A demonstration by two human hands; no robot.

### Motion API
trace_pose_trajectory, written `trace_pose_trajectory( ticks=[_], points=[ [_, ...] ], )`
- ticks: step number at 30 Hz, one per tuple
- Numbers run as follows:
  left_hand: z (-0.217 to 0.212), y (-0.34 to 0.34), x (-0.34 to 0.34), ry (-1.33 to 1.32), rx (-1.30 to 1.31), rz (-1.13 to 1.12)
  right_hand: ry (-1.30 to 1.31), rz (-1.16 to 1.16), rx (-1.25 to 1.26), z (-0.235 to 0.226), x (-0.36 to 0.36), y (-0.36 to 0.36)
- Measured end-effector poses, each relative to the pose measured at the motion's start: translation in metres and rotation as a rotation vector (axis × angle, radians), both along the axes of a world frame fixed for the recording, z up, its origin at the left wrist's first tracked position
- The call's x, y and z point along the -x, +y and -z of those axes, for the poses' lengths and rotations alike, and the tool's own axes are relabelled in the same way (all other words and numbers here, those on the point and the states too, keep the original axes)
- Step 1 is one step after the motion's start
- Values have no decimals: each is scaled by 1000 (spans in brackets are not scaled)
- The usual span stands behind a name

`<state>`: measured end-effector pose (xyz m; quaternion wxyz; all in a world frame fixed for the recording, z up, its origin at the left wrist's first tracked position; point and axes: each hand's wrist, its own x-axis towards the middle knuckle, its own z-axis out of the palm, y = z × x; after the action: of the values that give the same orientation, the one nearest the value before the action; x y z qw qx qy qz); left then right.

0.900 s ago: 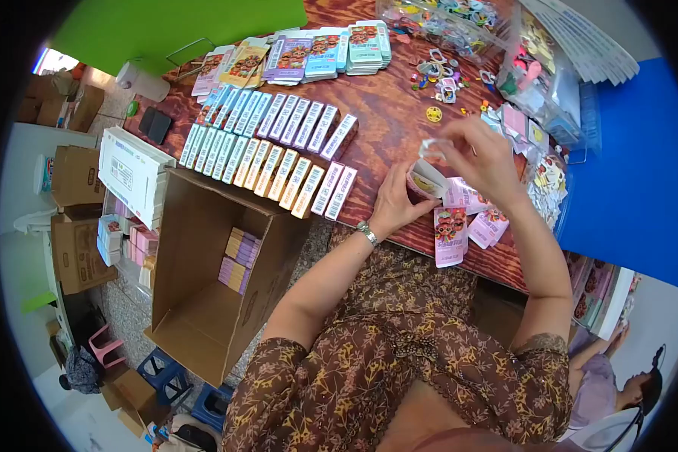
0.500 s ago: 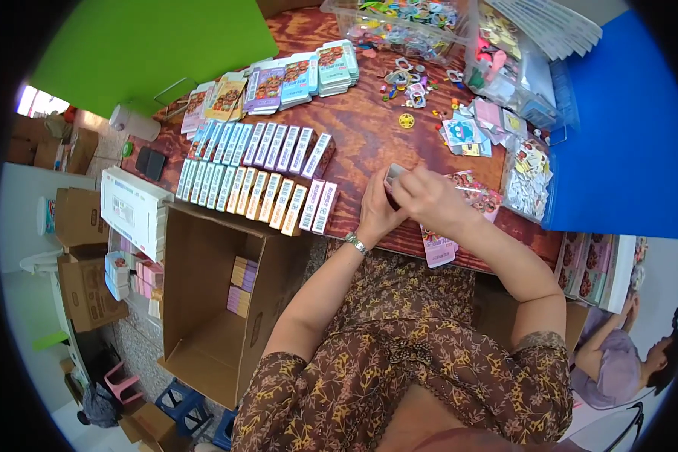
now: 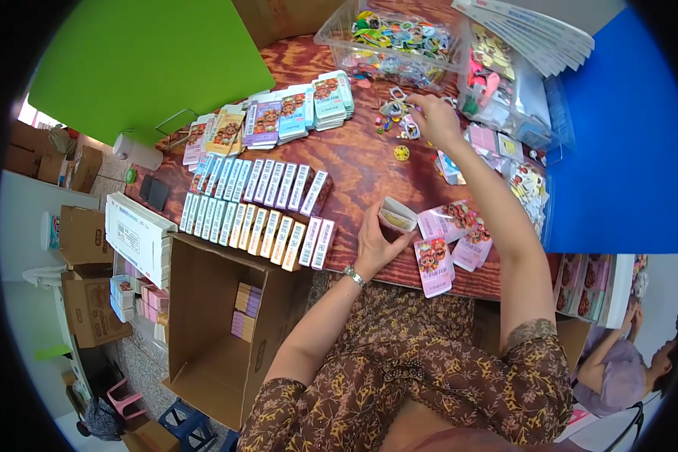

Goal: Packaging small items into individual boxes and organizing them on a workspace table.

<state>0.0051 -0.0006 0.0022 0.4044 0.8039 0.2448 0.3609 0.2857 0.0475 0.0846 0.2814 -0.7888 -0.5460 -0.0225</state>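
My left hand [image 3: 374,245] is closed around a small pale carton [image 3: 397,216]. The carton stands upright with its top open, and something yellowish shows inside. At the far part of the table my right hand [image 3: 434,120] is over a scatter of small colourful trinkets [image 3: 393,109]. Its fingertips are pinched together among them, and what they hold is too small to make out. Flat pink cartons [image 3: 433,270] lie to the right of my left hand. A round yellow trinket [image 3: 401,154] lies between the hands.
Rows of filled small boxes [image 3: 275,233] stand on the left, with stacks of flat cartons [image 3: 294,113] behind. Clear bins of trinkets [image 3: 399,45] stand at the back. A large cardboard box [image 3: 211,361] gapes below the table's left edge. Another person [image 3: 618,369] sits at right.
My right hand has left the small carton and moved away to the trinkets. The left hand keeps the carton, whose open top now shows. The view has shifted slightly.
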Motion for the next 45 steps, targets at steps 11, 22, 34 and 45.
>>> trace_pose_trajectory(
  ticks=[11, 22, 34, 45],
  points=[
    [7, 1, 4, -10, 52, 44, -14, -25, 149, 2, -15, 37],
    [1, 5, -1, -36, 56, 40, 331, -171, 90, -102, 64, -77],
    [-3, 1, 1, -58, 59, 66, 343, -192, 156, -66, 134, -131],
    [-4, 1, 4, -65, 33, 45, 273, -191, 82, -70, 143, -134]
  ],
)
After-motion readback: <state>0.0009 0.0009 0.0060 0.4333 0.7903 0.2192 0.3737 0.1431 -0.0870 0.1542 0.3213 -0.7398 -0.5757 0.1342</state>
